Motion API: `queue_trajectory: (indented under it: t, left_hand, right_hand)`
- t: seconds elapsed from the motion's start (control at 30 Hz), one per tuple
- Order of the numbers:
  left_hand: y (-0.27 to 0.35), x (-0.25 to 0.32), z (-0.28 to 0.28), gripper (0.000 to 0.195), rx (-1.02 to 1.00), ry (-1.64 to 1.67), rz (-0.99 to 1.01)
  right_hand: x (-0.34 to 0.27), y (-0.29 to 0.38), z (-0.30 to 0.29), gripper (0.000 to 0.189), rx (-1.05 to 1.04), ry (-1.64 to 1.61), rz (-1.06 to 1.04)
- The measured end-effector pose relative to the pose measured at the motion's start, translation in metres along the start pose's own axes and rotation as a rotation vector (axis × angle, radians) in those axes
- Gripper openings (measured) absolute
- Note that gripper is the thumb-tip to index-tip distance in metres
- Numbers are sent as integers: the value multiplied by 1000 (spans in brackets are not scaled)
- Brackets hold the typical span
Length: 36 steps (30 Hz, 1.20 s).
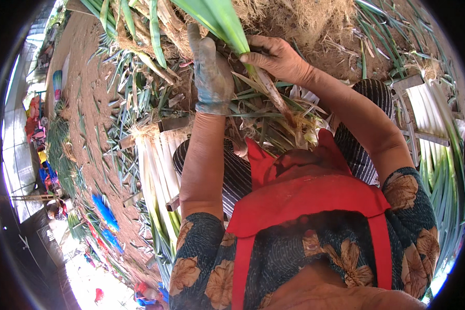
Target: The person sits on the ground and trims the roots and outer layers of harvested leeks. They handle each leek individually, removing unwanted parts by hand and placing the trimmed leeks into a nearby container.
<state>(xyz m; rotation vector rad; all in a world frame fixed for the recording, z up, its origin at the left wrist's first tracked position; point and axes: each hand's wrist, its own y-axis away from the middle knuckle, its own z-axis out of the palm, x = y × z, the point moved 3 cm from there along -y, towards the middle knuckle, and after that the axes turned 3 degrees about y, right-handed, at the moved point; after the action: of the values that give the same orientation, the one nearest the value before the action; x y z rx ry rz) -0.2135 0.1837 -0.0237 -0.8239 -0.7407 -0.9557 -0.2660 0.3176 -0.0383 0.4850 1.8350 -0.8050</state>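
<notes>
My right hand (279, 60), bare, pinches a long green onion (272, 91) where the white stem turns into green leaves. The onion slants, its broad leaves (219, 19) toward the top of the view and its rooted end (294, 121) down by the red apron (310, 193). Loose brownish outer skin hangs along the stem. Just left of the leaves is my left hand (213, 73), in a dirty grey-blue glove, fingers stretched out and nothing visible in it. Its thumb side is partly hidden.
Unpeeled onions (155, 35) with matted roots (294, 23) lie in front. White-stemmed onions rest on metal racks at left (159, 166) and right (430, 108). Leaf scraps (135, 89) litter the dirt floor (81, 77). Blue bundles (105, 213) lie farther left.
</notes>
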Motion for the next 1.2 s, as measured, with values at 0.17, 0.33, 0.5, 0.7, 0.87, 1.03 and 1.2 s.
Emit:
queue_trajectory:
  t: [0.17,0.33,0.5,0.7,0.87,1.03,1.2]
  left_hand:
    - [3,-24,-27,33,-191,-386,-71]
    - [13,-15,-4,22,-65,-293,-35]
    - [11,-20,1,23,189,54,-138]
    - [3,-15,-11,26,254,-73,-12]
    - [-2,9,-17,62,198,-81,-25]
    - [-18,13,-49,57,196,-59,53]
    - [-21,12,-50,54,179,-41,112]
  right_hand:
    - [4,0,-1,36,56,-84,-17]
    - [5,5,-3,33,140,78,97]
    - [1,6,-1,31,217,31,85]
    - [1,28,21,27,200,-149,126]
    - [56,84,41,30,-16,125,483]
    - [139,175,44,28,-375,253,1212]
    - [113,131,29,46,-464,635,804]
